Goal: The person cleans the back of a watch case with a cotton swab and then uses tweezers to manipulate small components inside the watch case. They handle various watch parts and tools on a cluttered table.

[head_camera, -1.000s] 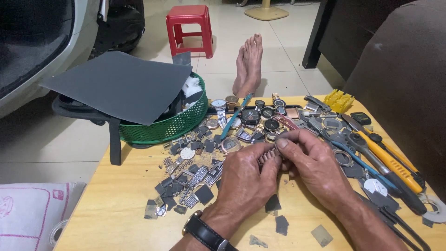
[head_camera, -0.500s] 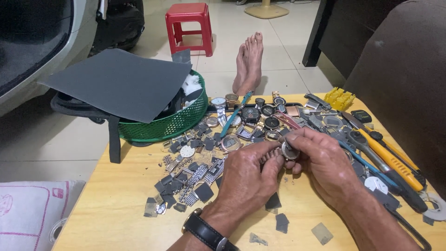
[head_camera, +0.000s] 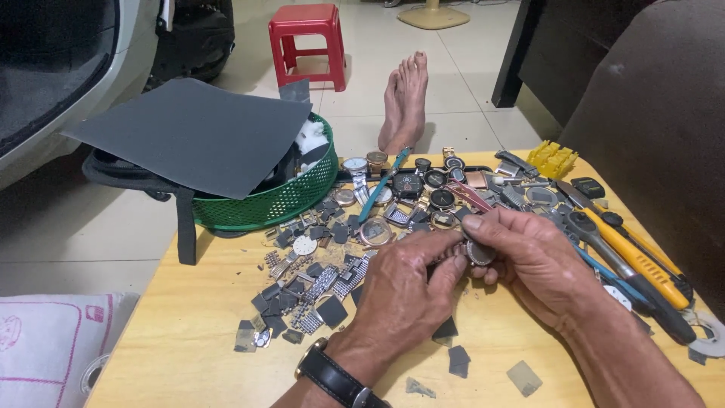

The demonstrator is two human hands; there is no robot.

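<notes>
The small round metal piece [head_camera: 478, 251] sits mostly hidden between both hands' fingers [head_camera: 453, 264]; the green basket [head_camera: 264, 204] lies largely under a grey sheet [head_camera: 196, 132].

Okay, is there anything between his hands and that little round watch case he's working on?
Nothing visible. The left hand and right hand already pinch the round watch case directly, raised just above the wooden table. The loose watch parts lie off to the left, apart from it.

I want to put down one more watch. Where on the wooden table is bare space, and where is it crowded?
Bare wood lies at the near left of the table, between the green basket and the near edge, left of the left hand. A smaller patch lies between the forearms, with dark scraps on it. Watch parts crowd the middle, watches the far edge, tools the right.
</notes>
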